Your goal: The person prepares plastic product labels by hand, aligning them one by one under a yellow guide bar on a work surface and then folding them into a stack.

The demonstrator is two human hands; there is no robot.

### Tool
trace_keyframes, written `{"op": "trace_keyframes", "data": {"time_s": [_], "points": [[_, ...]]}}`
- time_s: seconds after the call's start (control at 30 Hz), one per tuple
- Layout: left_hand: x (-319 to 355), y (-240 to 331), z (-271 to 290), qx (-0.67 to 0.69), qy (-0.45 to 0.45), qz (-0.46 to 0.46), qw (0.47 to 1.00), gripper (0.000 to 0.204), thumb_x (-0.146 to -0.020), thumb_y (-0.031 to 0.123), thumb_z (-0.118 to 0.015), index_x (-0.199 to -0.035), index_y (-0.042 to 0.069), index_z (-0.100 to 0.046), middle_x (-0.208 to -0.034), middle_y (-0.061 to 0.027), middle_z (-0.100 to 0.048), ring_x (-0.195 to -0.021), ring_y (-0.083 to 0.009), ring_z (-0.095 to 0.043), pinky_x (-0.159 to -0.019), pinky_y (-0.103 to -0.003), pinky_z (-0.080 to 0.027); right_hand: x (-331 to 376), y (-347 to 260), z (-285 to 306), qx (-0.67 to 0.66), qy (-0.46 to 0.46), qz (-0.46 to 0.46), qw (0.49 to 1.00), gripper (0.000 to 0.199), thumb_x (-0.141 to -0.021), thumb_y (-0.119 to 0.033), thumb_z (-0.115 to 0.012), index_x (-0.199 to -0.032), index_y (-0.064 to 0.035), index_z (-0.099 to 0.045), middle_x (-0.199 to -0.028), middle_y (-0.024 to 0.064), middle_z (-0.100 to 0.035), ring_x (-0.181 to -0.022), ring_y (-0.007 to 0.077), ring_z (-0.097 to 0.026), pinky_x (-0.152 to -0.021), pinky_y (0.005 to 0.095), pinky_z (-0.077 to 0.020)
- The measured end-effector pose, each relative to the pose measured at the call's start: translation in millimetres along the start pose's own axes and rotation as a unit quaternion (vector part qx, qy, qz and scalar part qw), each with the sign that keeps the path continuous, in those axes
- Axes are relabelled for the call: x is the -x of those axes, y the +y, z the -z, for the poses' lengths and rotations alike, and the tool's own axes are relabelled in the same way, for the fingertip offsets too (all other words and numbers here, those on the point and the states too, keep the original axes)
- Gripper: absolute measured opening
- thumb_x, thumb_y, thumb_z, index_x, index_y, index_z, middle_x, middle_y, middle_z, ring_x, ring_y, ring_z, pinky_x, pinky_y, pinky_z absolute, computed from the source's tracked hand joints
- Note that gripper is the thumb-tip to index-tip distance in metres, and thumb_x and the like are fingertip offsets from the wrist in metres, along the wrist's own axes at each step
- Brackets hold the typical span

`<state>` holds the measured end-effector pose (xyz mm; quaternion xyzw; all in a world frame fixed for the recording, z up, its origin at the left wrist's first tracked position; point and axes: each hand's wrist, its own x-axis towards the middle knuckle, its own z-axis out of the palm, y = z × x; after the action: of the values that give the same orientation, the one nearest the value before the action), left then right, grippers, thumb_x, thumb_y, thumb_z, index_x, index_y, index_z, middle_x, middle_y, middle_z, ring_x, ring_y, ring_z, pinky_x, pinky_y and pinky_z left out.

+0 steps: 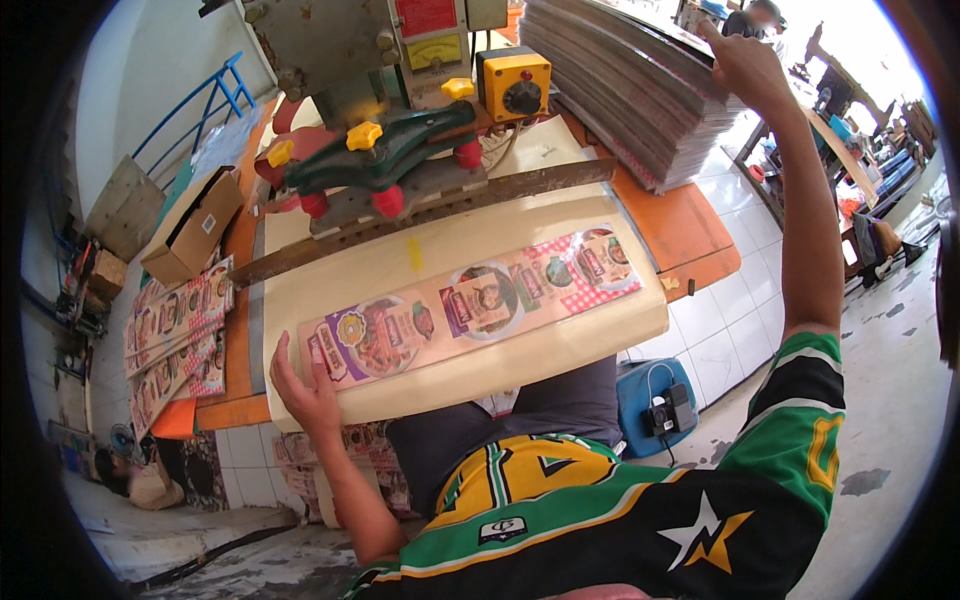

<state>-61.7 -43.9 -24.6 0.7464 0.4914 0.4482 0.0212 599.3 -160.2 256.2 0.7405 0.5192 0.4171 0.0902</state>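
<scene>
A long printed plastic sheet (430,318) with food pictures and a red checked end lies across a cream-coloured board (560,345) in front of the press. At the sheet's left end, my left hand (308,392) lies with fingers stretched and thumb apart, touching the sheet and the board's edge. My right arm reaches far out to the right. There my right hand (748,68) is at the upper corner of a tall stack of sheets (640,90), one finger extended and the others curled. Whether a sheet is pinched in them is hidden.
A green press head (385,160) with yellow knobs stands over the board, behind a rusty metal bar (430,215). More printed sheets (180,330) are piled left, by a cardboard box (195,225). A yellow control box (514,85) sits behind. A blue stool (655,410) stands right.
</scene>
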Motion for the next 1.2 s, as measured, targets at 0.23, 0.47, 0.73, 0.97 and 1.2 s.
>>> {"op": "trace_keyframes", "data": {"time_s": [0.23,0.47,0.73,0.97,1.2], "points": [[3.3,-12.7,-3.6,-0.021,-0.031,0.026,0.999,0.04,-0.096,0.014,-0.064,-0.134,0.003,-0.059,-0.131,-0.0174,-0.063,-0.124,-0.0385,-0.057,-0.106,-0.048,-0.044,9.7,10.3,13.1,-0.019,0.108,-0.141,0.984,0.034,-0.096,-0.016,-0.06,-0.129,-0.0193,-0.058,-0.091,0.0118,-0.073,-0.08,0.0284,-0.072,-0.069,0.0414,-0.057],[2.9,-10.5,-1.4,-0.025,-0.038,0.013,0.999,0.035,-0.096,0.012,-0.063,-0.13,0.003,-0.063,-0.128,-0.0164,-0.065,-0.122,-0.0375,-0.058,-0.106,-0.047,-0.044,54.5,-5.1,26.4,-0.183,0.2,-0.144,0.952,0.021,-0.103,-0.031,-0.06,-0.118,-0.0227,-0.072,-0.104,0.0113,-0.076,-0.092,0.033,-0.074,-0.075,0.0423,-0.0563],[2.1,-13.6,-6.4,-0.007,-0.03,0.01,0.999,0.029,-0.096,0.013,-0.063,-0.122,0.002,-0.067,-0.127,-0.0167,-0.067,-0.121,-0.0369,-0.06,-0.105,-0.046,-0.045,111.9,-45.5,48.9,-0.271,0.201,-0.165,0.927,0.023,-0.094,-0.029,-0.075,-0.108,-0.0116,-0.076,-0.099,0.0047,-0.078,-0.082,0.02,-0.071,-0.069,0.034,-0.0512],[1.7,-9.4,-4.9,-0.024,-0.029,0.013,0.999,0.024,-0.097,0.014,-0.063,-0.118,0.002,-0.069,-0.126,-0.0151,-0.068,-0.119,-0.0361,-0.061,-0.104,-0.046,-0.045,131.7,-45.2,37.5,-0.305,0.29,-0.295,0.858,0.033,-0.104,-0.031,-0.064,-0.127,-0.0077,-0.069,-0.128,0.011,-0.071,-0.122,0.0241,-0.065,-0.104,0.0359,-0.0479],[1.9,-13.5,-5.5,-0.015,-0.036,0.013,0.999,0.024,-0.095,0.011,-0.063,-0.116,0.004,-0.07,-0.127,-0.0149,-0.067,-0.121,-0.0363,-0.06,-0.105,-0.046,-0.044,157.0,-26.4,-17.2,-0.568,0.412,-0.473,0.533,0.034,-0.102,-0.03,-0.067,-0.11,0.0006,-0.056,-0.1,0.0122,-0.063,-0.093,0.0219,-0.065,-0.08,0.0348,-0.0545]]}}
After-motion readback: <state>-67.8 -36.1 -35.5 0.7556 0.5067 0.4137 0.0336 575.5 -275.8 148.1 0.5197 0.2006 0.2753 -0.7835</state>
